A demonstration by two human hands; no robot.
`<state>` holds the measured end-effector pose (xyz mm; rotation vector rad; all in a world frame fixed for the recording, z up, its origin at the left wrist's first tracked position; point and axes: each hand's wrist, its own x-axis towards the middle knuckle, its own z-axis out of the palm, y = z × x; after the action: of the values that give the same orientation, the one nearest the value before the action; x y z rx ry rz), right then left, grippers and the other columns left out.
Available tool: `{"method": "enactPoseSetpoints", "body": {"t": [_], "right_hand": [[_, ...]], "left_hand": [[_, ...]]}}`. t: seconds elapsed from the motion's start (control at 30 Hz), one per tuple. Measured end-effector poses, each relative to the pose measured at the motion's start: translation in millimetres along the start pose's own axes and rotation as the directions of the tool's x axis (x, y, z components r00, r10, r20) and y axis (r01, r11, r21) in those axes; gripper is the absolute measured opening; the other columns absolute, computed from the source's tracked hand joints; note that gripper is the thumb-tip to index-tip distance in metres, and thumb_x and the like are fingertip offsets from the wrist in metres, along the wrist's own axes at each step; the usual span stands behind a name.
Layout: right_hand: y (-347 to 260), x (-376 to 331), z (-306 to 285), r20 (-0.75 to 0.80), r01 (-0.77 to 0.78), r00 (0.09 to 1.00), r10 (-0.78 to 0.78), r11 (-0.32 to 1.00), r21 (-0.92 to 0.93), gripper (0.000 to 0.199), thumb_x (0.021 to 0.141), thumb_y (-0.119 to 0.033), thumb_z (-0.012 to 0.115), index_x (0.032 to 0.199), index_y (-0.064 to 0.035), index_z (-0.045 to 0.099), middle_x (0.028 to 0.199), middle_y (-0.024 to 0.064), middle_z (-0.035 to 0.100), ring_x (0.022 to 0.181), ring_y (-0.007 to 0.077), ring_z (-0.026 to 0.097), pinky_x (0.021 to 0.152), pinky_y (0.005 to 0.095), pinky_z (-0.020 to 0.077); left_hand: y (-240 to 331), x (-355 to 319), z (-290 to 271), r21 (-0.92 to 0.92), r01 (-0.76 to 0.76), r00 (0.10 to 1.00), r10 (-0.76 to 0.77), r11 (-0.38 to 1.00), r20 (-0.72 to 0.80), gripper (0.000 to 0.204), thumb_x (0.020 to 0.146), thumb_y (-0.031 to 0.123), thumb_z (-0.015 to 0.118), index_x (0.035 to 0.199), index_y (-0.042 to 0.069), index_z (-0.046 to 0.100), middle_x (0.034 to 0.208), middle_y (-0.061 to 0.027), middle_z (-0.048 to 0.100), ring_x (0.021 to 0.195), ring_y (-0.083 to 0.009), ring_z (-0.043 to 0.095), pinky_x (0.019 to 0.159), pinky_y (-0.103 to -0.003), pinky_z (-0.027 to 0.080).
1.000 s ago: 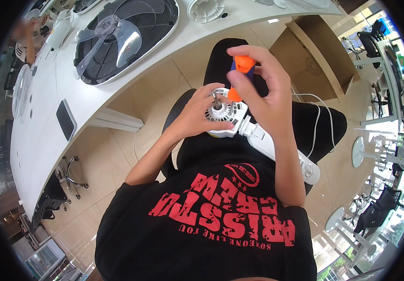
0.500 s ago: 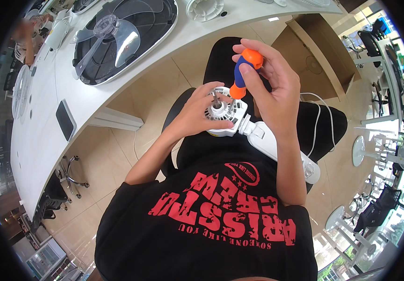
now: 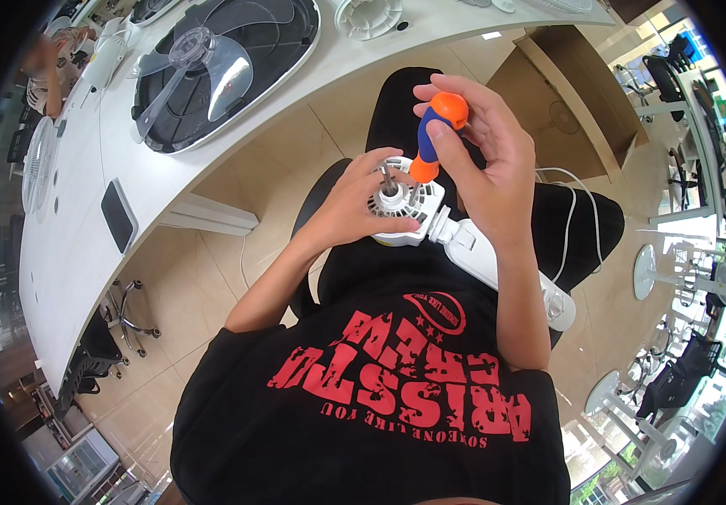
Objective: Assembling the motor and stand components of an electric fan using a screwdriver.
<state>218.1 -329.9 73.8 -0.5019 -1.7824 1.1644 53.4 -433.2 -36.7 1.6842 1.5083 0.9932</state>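
On my lap lies a white fan body, its round motor housing (image 3: 397, 220) facing up with a metal shaft in the centre. My left hand (image 3: 348, 202) wraps round the housing's left side, thumb along the near rim and fingers over the far rim. A screwdriver (image 3: 432, 139) with an orange and blue handle is held between the thumb and fingers of my right hand (image 3: 498, 156). Its shank points down to the right part of the housing, beside the shaft; the tip's contact is too small to make out. The white fan neck (image 3: 485, 257) runs toward my right forearm.
A white table (image 3: 203, 172) curves along the left and far side. On it are a black fan base with a clear fan blade (image 3: 233, 76), a phone (image 3: 117, 215) and a white round part (image 3: 367, 17). An open cardboard box (image 3: 548, 101) and a white cord (image 3: 577, 219) are at right.
The screwdriver handle has tilted and shifted slightly to the left, with my right hand moving along. My left hand and the fan body stay in place.
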Motion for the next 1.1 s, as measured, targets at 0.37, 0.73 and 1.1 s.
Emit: {"method": "enactPoseSetpoints", "body": {"t": [0.37, 0.73, 1.1], "right_hand": [[0.2, 1.0, -2.4, -0.015, 0.001, 1.0, 0.0, 1.0, 0.016, 0.034, 0.092, -0.003, 0.069, 0.126, -0.0047, 0.068, 0.114, 0.0106, 0.075, 0.101, 0.0166, 0.071, 0.091, 0.0331, 0.0578], [-2.6, 0.4, -5.3, -0.029, 0.019, 0.999, -0.019, 1.0, 0.024, 0.036, 0.092, 0.0, 0.069, 0.127, -0.0038, 0.067, 0.115, 0.0104, 0.075, 0.104, 0.0157, 0.071, 0.092, 0.032, 0.0573], [-4.2, 3.6, -5.8, -0.053, 0.024, 0.998, -0.022, 0.999, 0.034, 0.035, 0.093, -0.001, 0.07, 0.127, -0.0038, 0.067, 0.115, 0.0095, 0.075, 0.104, 0.0157, 0.071, 0.092, 0.0322, 0.0572]], "left_hand": [[1.9, 0.7, -1.4, -0.012, -0.006, 1.0, 0.006, 1.0, 0.001, 0.061, 0.073, 0.045, 0.09, 0.12, 0.01, 0.074, 0.153, -0.0159, 0.045, 0.139, -0.0366, 0.044, 0.116, -0.044, 0.036], [0.7, -0.9, -1.0, -0.006, -0.009, 1.0, 0.009, 1.0, 0.006, 0.061, 0.073, 0.045, 0.091, 0.122, 0.013, 0.075, 0.153, -0.0156, 0.045, 0.139, -0.0369, 0.044, 0.116, -0.044, 0.036], [-6.6, 1.9, 1.7, -0.041, -0.028, 0.999, 0.027, 0.999, -0.043, 0.041, 0.081, 0.038, 0.086, 0.112, 0.012, 0.077, 0.148, -0.0169, 0.049, 0.138, -0.0368, 0.045, 0.115, -0.045, 0.036]]}}
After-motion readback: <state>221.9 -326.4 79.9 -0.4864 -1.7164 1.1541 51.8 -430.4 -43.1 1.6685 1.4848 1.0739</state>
